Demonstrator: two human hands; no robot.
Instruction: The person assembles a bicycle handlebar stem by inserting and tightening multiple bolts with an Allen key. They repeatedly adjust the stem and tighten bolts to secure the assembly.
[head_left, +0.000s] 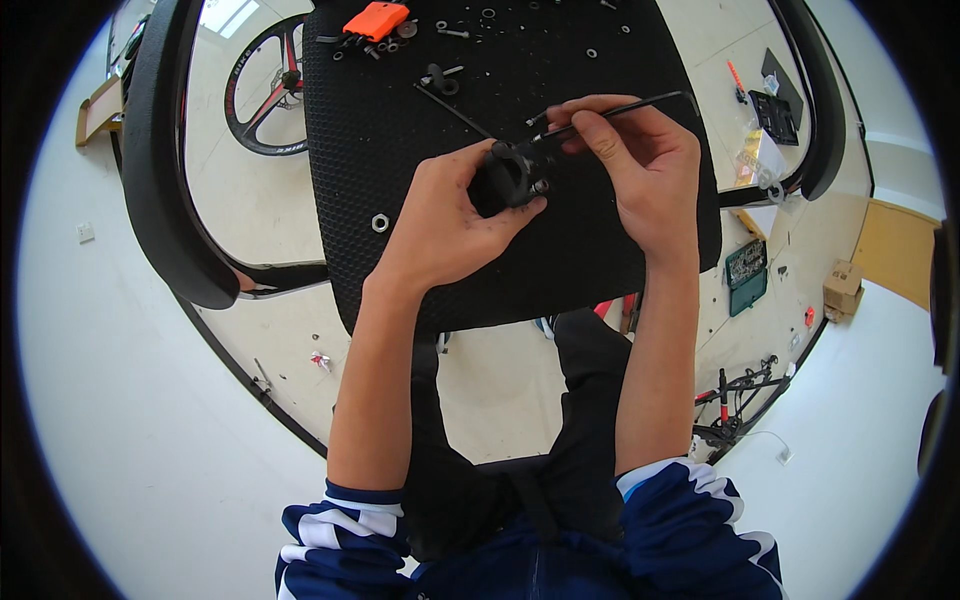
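Observation:
My left hand [435, 220] is closed round a black clamp-like bicycle part [516, 180], probably a handlebar stem, with a bolt head [541, 187] showing on its near side. In my right hand [650, 165] is a long black hex key [655, 98], pinched between thumb and fingers. Its straight end points left to the far side of the clamp, by a small bolt [535, 121]; whether it sits in a screw I cannot tell. Beyond my left hand, a thin black rod [450, 108] lies slanting on the black textured seat [350, 150].
A silver nut [380, 223] lies left of my left hand. Farther off are an orange tool holder [376, 20], loose bolts and washers, and a small black fitting [440, 78]. Black armrests [155, 150] flank the seat. A spoked wheel [268, 85] and a toolbox [747, 277] are on the floor.

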